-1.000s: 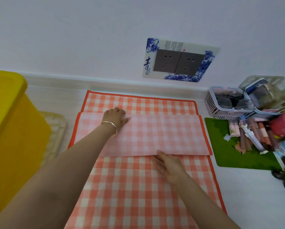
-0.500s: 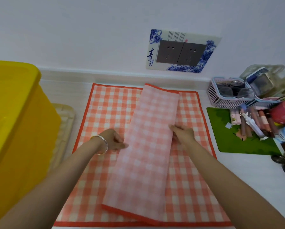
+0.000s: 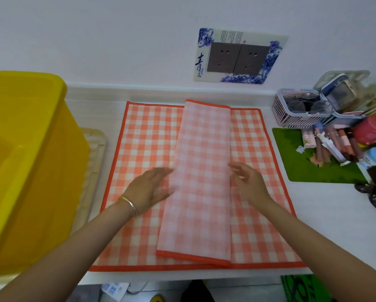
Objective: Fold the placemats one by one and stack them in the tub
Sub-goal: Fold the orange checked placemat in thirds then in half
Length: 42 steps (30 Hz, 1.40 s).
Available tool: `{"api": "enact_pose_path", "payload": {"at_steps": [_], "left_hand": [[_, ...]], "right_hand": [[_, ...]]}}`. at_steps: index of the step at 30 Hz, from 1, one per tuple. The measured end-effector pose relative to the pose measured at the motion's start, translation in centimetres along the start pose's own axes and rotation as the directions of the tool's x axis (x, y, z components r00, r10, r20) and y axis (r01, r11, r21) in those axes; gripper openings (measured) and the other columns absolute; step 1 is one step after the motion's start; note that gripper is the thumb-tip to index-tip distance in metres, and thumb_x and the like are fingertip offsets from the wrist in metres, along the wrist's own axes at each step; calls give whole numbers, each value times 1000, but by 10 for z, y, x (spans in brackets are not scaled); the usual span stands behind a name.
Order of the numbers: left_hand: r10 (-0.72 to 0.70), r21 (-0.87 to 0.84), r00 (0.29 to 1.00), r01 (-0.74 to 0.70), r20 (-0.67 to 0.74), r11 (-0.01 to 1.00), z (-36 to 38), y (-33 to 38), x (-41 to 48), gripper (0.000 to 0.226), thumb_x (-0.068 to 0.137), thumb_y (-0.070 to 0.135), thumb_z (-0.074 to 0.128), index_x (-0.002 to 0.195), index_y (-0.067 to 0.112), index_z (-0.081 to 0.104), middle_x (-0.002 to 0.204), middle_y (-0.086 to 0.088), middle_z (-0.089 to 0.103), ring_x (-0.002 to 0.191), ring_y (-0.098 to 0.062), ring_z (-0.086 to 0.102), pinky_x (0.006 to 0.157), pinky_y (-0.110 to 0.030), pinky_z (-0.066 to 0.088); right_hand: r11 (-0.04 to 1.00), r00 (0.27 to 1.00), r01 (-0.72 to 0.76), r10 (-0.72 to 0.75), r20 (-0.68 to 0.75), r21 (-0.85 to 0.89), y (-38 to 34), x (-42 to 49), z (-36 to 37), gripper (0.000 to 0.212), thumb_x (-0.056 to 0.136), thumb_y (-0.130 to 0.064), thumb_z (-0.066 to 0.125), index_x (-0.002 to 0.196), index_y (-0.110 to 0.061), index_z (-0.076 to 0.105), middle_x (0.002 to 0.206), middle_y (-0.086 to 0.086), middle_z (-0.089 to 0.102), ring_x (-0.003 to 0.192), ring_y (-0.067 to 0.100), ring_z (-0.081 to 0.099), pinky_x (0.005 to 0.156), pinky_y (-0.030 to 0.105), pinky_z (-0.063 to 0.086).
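Observation:
A folded placemat point(image 3: 201, 182), pale orange check with an orange border, lies as a long strip running from far to near on top of a flat orange-checked placemat point(image 3: 139, 149). My left hand point(image 3: 148, 189) lies flat against the strip's left edge, fingers straight and pointing right. My right hand point(image 3: 246, 178) hovers at the strip's right edge with fingers spread and relaxed, holding nothing. The yellow tub point(image 3: 27, 166) stands at the left of the counter, its inside mostly out of sight.
A beige tray point(image 3: 94, 162) lies between the tub and the mats. At the right are a green mat point(image 3: 291, 158) with cosmetics, a pink wire basket point(image 3: 296, 110) and clutter. Wall sockets point(image 3: 239, 56) are behind. The counter's front edge is just below the mats.
The folded strip was turned from lying crosswise to lying lengthwise. Since half a second ago both hands have shifted slightly and the right hand has lifted off the strip's edge.

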<state>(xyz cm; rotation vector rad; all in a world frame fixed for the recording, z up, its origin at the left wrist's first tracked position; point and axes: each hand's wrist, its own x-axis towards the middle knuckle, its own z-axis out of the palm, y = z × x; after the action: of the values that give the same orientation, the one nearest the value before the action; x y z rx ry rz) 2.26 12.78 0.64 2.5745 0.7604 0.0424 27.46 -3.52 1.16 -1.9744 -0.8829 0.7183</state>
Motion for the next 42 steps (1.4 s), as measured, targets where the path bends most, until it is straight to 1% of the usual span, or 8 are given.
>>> {"api": "enact_pose_path", "payload": {"at_steps": [5, 8, 12, 19, 27, 30, 38, 42], "left_hand": [[194, 247, 918, -289, 347, 925, 24, -7, -27, 94, 69, 86, 18, 139, 41, -24, 151, 10, -27, 139, -15, -26, 114, -37, -14], [173, 298, 896, -310, 410, 903, 30, -8, -33, 108, 60, 90, 24, 134, 38, -35, 146, 8, -38, 134, -17, -36, 110, -37, -21], [157, 327, 885, -320, 438, 889, 33, -9, -33, 122, 55, 93, 33, 135, 33, -37, 145, 6, -41, 134, -18, -37, 112, -41, -20], [152, 326, 863, -338, 481, 883, 31, -6, -35, 136, 42, 96, 36, 134, 30, -41, 142, 4, -46, 131, -19, -42, 112, -45, -20], [294, 308, 902, -390, 316, 867, 24, -5, -28, 109, 78, 64, 51, 138, 31, -33, 153, 1, -21, 140, -22, -23, 113, -39, -12], [432, 340, 878, -478, 204, 810, 32, 4, -24, 108, 59, 1, 74, 147, 18, 12, 147, -4, 24, 136, -23, 23, 108, -45, 19], [433, 330, 890, -455, 143, 827, 58, 4, -25, 98, 71, -12, 63, 144, 29, 12, 151, -1, 14, 139, -20, 17, 110, -40, 14], [438, 350, 898, -422, 38, 836, 57, 6, -20, 96, 44, -5, 85, 131, 21, 53, 130, 2, 58, 111, -20, 60, 84, -28, 52]], "right_hand": [[713, 870, 487, -344, 354, -505, 30, -51, -6, 39, 94, -25, 52, 133, -28, 50, 134, -16, 47, 120, 1, 48, 99, 24, 44], [368, 675, 734, -493, 549, -571, 45, -58, -12, 48, 84, -21, 64, 131, -22, 53, 130, -3, 58, 115, 15, 59, 93, 29, 48], [224, 596, 792, -482, 642, -568, 47, -60, -11, 72, 65, -13, 84, 130, -17, 54, 131, 1, 58, 116, 19, 59, 90, 33, 52], [253, 655, 748, -434, 619, -614, 49, -48, 11, 79, 70, -7, 79, 139, -21, 42, 141, 3, 48, 127, 19, 49, 102, 35, 36], [668, 808, 575, -377, 452, -472, 46, -61, 3, 61, 90, -3, 55, 140, -28, 30, 145, -10, 33, 134, 7, 27, 112, 33, 26], [598, 756, 646, -419, 502, -474, 54, -64, 1, 63, 88, -9, 61, 141, -29, 32, 144, -6, 37, 131, 12, 34, 106, 36, 30], [391, 713, 696, -479, 512, -603, 66, -62, 11, 52, 90, -34, 33, 142, -24, 35, 144, -1, 44, 130, 17, 43, 102, 36, 35], [424, 731, 675, -496, 469, -604, 66, -60, 16, 51, 89, -30, 42, 139, -23, 39, 138, -2, 51, 124, 18, 51, 101, 42, 37]]}}
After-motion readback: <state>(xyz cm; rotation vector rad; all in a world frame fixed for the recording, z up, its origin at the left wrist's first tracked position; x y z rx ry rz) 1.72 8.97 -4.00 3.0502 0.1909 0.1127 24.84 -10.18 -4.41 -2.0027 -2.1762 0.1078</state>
